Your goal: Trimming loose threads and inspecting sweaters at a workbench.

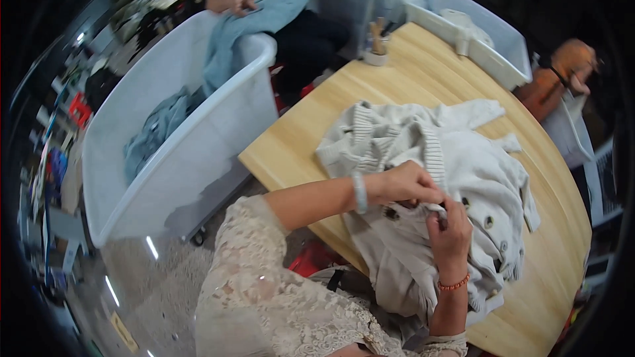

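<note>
A cream knit cardigan (486, 165) with ribbed bands lies bunched on the wooden table (304, 122) in front of me. Dark round buttons or button-like spots show along its front. My left hand (407, 183) reaches in from the left, its fingers pinched at the cardigan's edge. Just beside it, my right hand (451, 231) is closed with thumb and fingertips on the same bit of knit. The two sets of fingertips almost meet. Something dark shows by the fingertips, too small to make out. Part of the cardigan hangs over the near edge of the table.
To the left stands a large white tub (241, 116) with blue-grey cloth (159, 129) inside. Beyond it a seated person handles a blue garment (278, 6). A small cup of tools (376, 56) and a white bin (496, 69) border the table's far side. Another person (555, 82) is at the right.
</note>
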